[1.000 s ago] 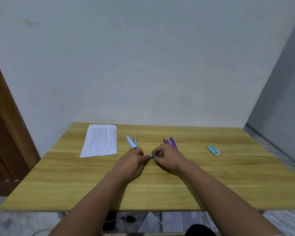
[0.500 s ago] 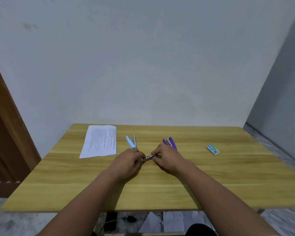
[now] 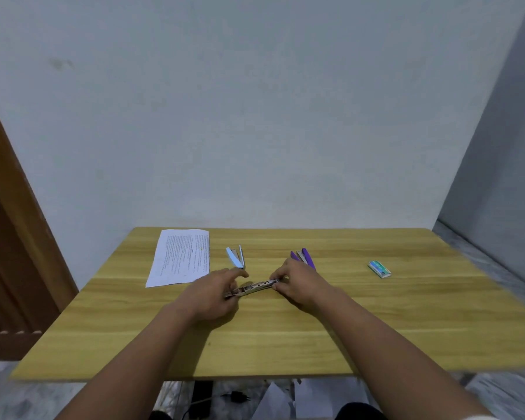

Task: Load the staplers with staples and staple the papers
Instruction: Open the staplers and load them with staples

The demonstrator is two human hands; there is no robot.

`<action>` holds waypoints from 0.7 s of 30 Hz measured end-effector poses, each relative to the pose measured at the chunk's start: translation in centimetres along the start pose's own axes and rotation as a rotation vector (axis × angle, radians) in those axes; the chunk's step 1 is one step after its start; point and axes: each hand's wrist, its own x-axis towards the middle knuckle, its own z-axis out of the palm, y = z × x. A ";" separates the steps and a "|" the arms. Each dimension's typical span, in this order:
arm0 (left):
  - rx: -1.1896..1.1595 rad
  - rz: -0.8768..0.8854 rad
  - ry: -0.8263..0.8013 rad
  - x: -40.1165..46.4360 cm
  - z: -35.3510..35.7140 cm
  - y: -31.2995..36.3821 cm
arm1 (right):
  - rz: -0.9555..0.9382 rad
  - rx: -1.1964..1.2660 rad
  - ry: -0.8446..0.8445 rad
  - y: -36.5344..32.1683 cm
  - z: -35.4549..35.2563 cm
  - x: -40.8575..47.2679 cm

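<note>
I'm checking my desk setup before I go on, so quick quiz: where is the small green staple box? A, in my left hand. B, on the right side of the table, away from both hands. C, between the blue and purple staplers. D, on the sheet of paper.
B: the green staple box lies alone on the right part of the table, well clear of the right hand.
</note>
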 end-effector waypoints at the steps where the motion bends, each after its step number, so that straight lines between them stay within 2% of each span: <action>1: -0.020 -0.034 -0.013 -0.2 -0.4 -0.4 | 0.003 0.004 -0.002 0.0 0.0 0.0; 4: -0.182 -0.145 0.024 -0.4 -1.2 -1.2 | 0.002 0.013 -0.002 0.0 -0.1 0.1; 9: -0.596 -0.215 0.430 0.3 -1.3 1.2 | 0.014 0.005 0.000 0.1 0.1 0.3; 11: -0.615 -0.203 0.511 0.9 -0.3 3.2 | 0.015 0.009 0.006 0.1 0.2 0.4; 13: -0.436 -0.142 0.501 1.6 1.4 4.8 | 0.024 0.018 0.010 0.1 0.3 0.5; 16: 0.037 0.017 0.419 2.0 3.7 5.2 | 0.066 0.109 0.005 0.5 0.7 0.6; 19: 0.183 0.077 0.352 2.8 4.7 3.8 | 0.098 0.235 0.002 0.8 0.6 0.5; 21: 0.181 0.071 0.286 3.1 4.5 3.1 | 0.123 0.287 -0.017 0.9 0.6 0.5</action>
